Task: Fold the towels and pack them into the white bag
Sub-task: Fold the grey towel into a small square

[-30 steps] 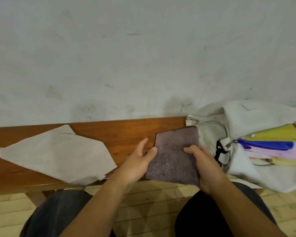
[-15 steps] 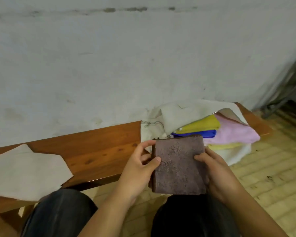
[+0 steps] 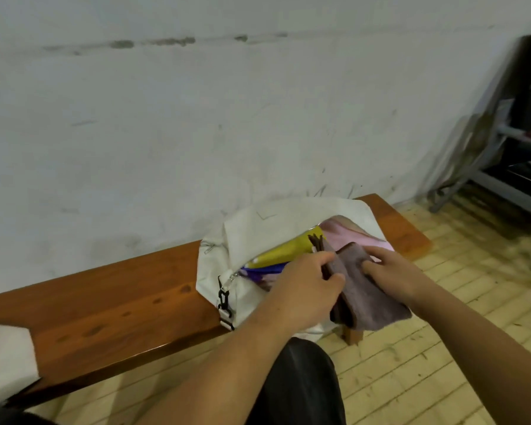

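Brown towel (image 3: 369,305), folded, is held by both hands at the open mouth of the white bag (image 3: 258,228). Its far end lies over the pink towel (image 3: 347,236) inside and its near end hangs past the desk's front edge. The left hand (image 3: 301,289) grips the towel's left side, fingers curled round the edge and thumb on top. The right hand (image 3: 393,274) pinches the far end from above, forearm reaching in from the lower right.

Half a second ago the towel was held flat in front of the body, short of the bag (the view has swung right as well); now it is bent and over the opening.

A yellow towel (image 3: 288,250) and a blue towel (image 3: 264,268) are stacked just left of the hands. The bag sits at the right end of the desk (image 3: 120,302), spilling over its front edge. Bare wood runs left to a white cloth (image 3: 3,360) at the picture's edge.
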